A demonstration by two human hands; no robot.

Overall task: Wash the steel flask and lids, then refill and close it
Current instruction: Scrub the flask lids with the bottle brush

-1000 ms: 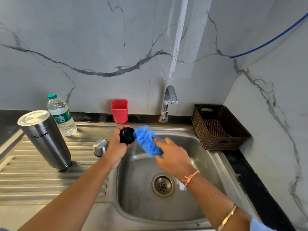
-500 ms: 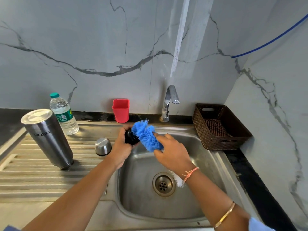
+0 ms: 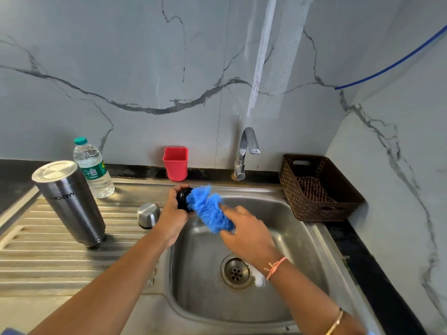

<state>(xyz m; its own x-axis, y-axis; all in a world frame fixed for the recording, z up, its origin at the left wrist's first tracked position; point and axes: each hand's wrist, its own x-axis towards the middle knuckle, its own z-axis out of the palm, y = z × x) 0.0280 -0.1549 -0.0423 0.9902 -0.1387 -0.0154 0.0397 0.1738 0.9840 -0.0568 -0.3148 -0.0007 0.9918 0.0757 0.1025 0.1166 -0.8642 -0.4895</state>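
Hands meet over the back-left corner of the stainless steel sink basin [image 3: 278, 238]. Left hand [image 3: 173, 217] is wrapped around a small round black plastic inner lid [image 3: 182, 198], fingers curled over its far side, thumb underneath. Right hand [image 3: 246, 234] is closed on the shaggy blue bristle brush [image 3: 209, 211], bristle head pressed against the lid's open face. A white tuft [image 3: 258, 280] shows below the right wrist near the round steel drain [image 3: 235, 272]; probably the brush's tail end, hard to tell.

Tall cylindrical brushed-steel flask [image 3: 70, 201] stands inverted on the ribbed steel drainboard [image 3: 36, 257], at 9 o'clock from the hands, well apart, base end up, leaning away in the wide-angle view. Small domed steel outer cap [image 3: 148, 215] sits on the drainboard just beside the left wrist, between flask and hands.

Clear plastic water bottle with teal cap [image 3: 93, 169] stands at 10 o'clock, just behind the flask. Square red plastic cup [image 3: 175, 163] at 12 o'clock against the wall. Chrome tap [image 3: 245, 153] at 1 o'clock, no stream visible. Dark brown woven basket [image 3: 316, 187] at 3 o'clock on the counter, checked cloth inside.
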